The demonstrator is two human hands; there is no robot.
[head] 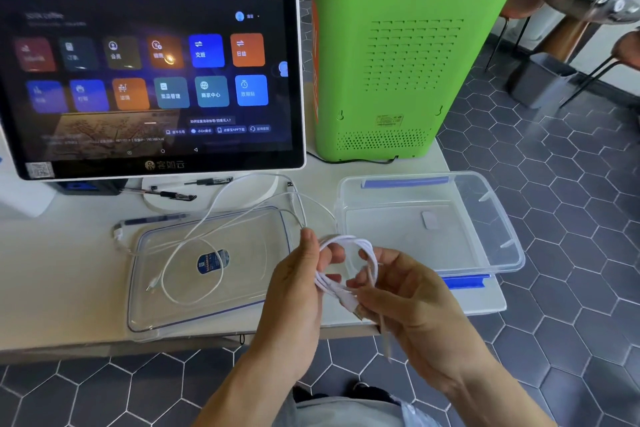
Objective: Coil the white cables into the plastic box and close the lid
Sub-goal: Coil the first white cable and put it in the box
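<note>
Standing about a third done, by my reckoning. Table point(52, 288): carries everything. Plastic box point(502, 246), at 3 o'clock: open, no cable inside. Lid point(166, 315), at 9 o'clock: lying flat, off the box, a second white cable point(194, 298) sprawled loose over it. Your left hand point(294, 291), at 6 o'clock: fingers curled through the coil point(349, 243), loops gathered. Your right hand point(412, 298): fingertips pinching the coil's plug end. Left: stow this coil, wind the other cable, shut the lid.
</note>
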